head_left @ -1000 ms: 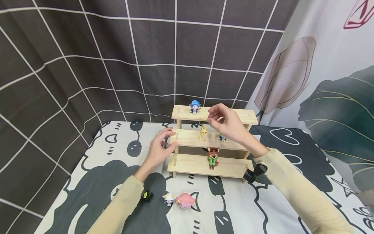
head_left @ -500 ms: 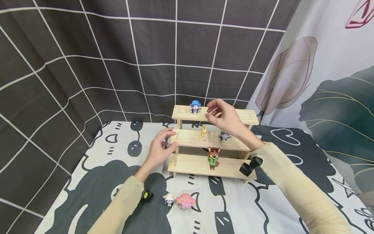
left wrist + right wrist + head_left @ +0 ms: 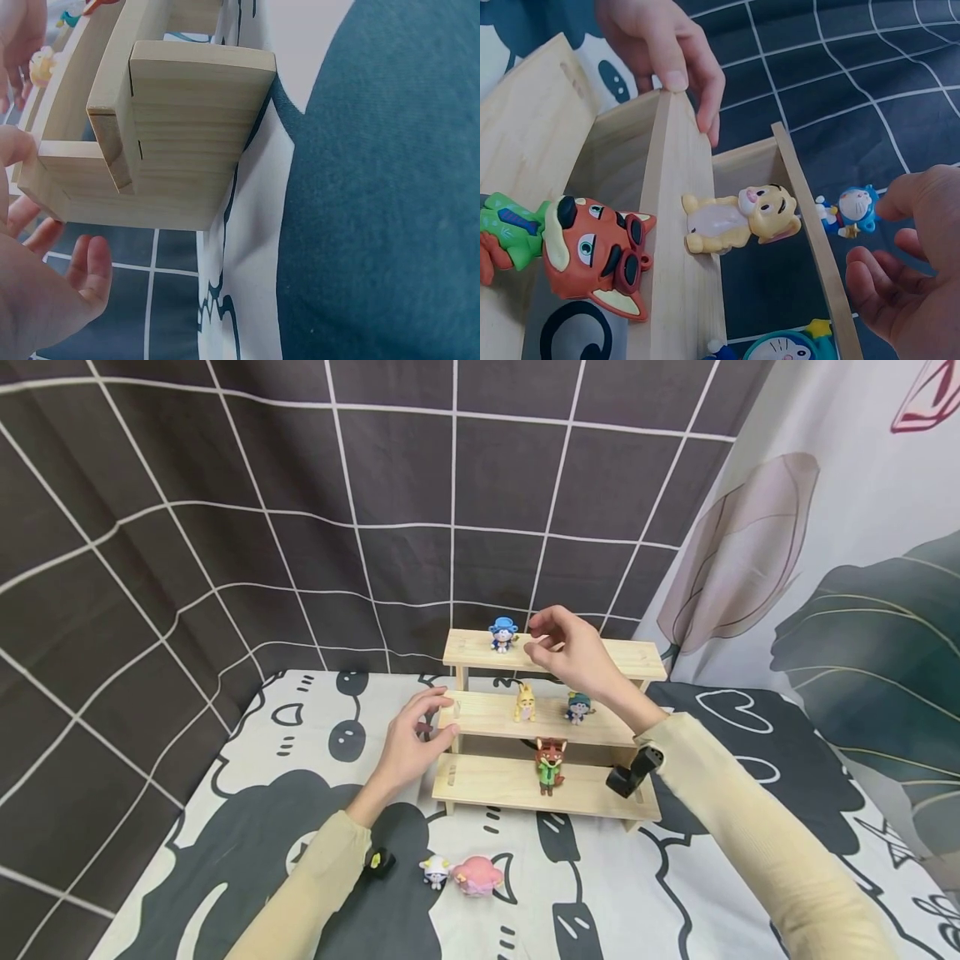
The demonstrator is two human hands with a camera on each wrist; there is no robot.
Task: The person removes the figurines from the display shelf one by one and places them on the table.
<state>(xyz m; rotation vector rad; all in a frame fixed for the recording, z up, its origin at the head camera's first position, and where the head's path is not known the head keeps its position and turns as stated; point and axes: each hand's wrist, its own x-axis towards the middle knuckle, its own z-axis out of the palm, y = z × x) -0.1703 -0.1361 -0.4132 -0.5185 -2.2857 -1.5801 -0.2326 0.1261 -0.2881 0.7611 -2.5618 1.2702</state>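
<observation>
The head view shows you one wooden shelf (image 3: 491, 782) with three boards, and six small figures in total. Four of them stand on the shelf: one blue-hatted figure (image 3: 502, 637) on the top board, one yellow figure (image 3: 524, 703) and one teal-hatted figure (image 3: 577, 708) on the middle board, and one fox figure (image 3: 550, 768) on the bottom board. The other two, one white figure (image 3: 435, 872) and one pink figure (image 3: 478, 877), lie close together on the printed sheet (image 3: 630, 885) before the shelf. Your left hand (image 3: 408, 739) holds the left end of the middle board, with thumb and fingers on it. Your right hand (image 3: 576, 653) is just to the right of the blue-hatted figure; its thumb and fingers are bent but apart, and nothing is between them. Compared with one second ago, your right hand has gone slightly farther back, so the teal-hatted figure, which was partly covered by it, is now seen whole. Your left hand and all six figures have kept their places.
</observation>
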